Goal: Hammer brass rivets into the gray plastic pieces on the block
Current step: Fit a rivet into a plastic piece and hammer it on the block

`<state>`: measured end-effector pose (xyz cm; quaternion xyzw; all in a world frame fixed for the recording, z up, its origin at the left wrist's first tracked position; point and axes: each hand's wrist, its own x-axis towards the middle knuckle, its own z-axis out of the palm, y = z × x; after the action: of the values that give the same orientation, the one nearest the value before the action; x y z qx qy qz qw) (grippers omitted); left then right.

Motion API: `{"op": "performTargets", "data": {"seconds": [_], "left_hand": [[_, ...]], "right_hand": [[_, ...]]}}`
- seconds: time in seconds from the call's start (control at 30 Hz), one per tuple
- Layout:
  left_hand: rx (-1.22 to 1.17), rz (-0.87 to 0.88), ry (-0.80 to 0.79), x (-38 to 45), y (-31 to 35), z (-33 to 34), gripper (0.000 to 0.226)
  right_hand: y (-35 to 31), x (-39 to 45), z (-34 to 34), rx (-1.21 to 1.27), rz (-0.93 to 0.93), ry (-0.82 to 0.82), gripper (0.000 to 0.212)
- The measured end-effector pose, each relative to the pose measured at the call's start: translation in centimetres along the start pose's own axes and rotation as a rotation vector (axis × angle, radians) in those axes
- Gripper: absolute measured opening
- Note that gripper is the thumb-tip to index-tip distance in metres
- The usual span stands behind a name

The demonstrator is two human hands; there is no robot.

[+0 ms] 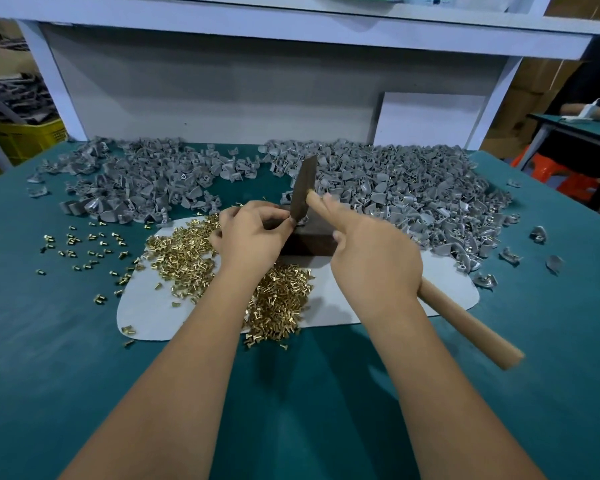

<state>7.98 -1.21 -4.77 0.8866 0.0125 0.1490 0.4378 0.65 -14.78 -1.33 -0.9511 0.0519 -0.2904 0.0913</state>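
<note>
A dark block (310, 242) stands at the middle of the white mat (340, 306). On its top lies a gray plastic piece (302, 220), mostly hidden. My left hand (253, 237) pinches something small at the block's left top edge, right beside that piece. My right hand (374, 258) grips the wooden handle (471, 325) of a hammer, index finger stretched along it. The dark hammer head (303, 190) is low over the piece, its face at the block's top. A heap of brass rivets (187, 254) covers the mat under my left forearm.
Two big heaps of gray plastic pieces, one (146, 181) at the back left and one (413, 199) at the back right, fill the far part of the green table (551, 341). Loose rivets (80, 244) are scattered left of the mat. A white board (430, 119) leans against the back wall.
</note>
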Motion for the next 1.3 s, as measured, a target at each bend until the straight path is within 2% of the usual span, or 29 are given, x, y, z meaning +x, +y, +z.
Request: {"op": "performTargets", "data": {"seconds": [0.1,0.27,0.37,0.47,0.63,0.83,0.9,1.03,1.17,1.3], "left_hand": [[0.017,0.011,0.002,0.0,-0.1,0.0,0.001],[0.052,0.016,-0.033,0.1,-0.1,-0.2,0.009],[-0.008,-0.019,-0.058,0.1,0.1,-0.3,0.010],[-0.112,-0.049,-0.087,-0.2,0.4,-0.5,0.018],[-0.185,-0.053,-0.105,-0.3,0.5,-0.8,0.022],[-0.151,-0.040,-0.111,-0.4,0.5,-0.9,0.020],[-0.130,-0.030,-0.105,-0.5,0.5,-0.8,0.019],[-0.122,0.097,-0.030,-0.5,0.5,-0.7,0.009],[-0.216,0.252,-0.057,-0.7,0.8,-0.9,0.018],[-0.265,0.299,-0.105,-0.7,0.9,-0.7,0.016]], "right_hand": [[0.0,0.1,0.2,0.006,0.026,-0.038,0.065],[0.9,0.5,0.5,0.070,0.132,0.036,0.060],[2.3,0.9,0.4,0.008,0.204,0.051,0.055],[3.6,1.0,0.8,-0.012,0.275,-0.023,0.051],[4.5,1.0,2.2,-0.042,0.360,-0.174,0.018],[4.3,0.7,3.1,-0.178,0.266,-0.222,0.030],[4.0,0.6,3.2,-0.196,0.237,-0.172,0.031],[2.7,0.6,3.4,-0.028,0.070,0.054,0.028],[0.4,0.2,4.1,0.309,0.010,-0.008,0.038],[-0.1,0.0,4.6,0.548,0.084,-0.006,0.031]]}}
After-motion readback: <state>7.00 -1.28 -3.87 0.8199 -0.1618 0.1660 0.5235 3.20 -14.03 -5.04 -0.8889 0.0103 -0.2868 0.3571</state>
